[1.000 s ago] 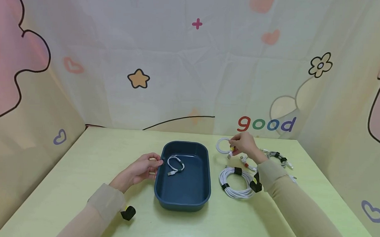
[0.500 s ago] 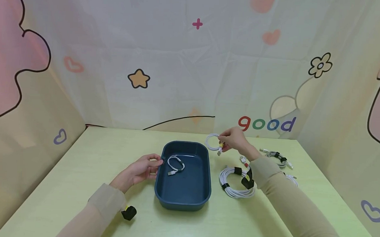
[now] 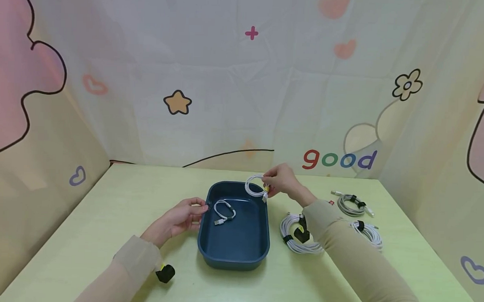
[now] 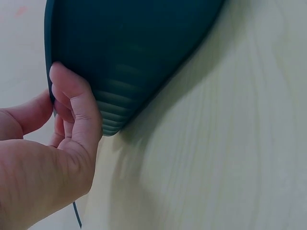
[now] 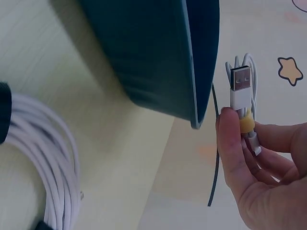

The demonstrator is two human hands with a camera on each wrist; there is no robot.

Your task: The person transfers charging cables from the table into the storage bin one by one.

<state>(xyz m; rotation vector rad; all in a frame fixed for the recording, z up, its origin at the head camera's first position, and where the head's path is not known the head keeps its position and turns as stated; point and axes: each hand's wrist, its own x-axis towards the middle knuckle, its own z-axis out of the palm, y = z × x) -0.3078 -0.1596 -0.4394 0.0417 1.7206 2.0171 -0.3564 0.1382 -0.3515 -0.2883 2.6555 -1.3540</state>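
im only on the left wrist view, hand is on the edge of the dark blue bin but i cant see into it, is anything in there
Observer: Yes, the head view shows one small coiled cable, white, lying in the bin toward its left side.
Operator: ok, anything up by the far edge of the bin
Observer: The right hand pinches a looped white cable there; in the head view it overlaps the far right corner, though I can't tell how high it is.
Operator: got it, and to the right of the bin
Observer: Nearest on that side, a larger white coil with dark bands lies on the table, apart from the bin.
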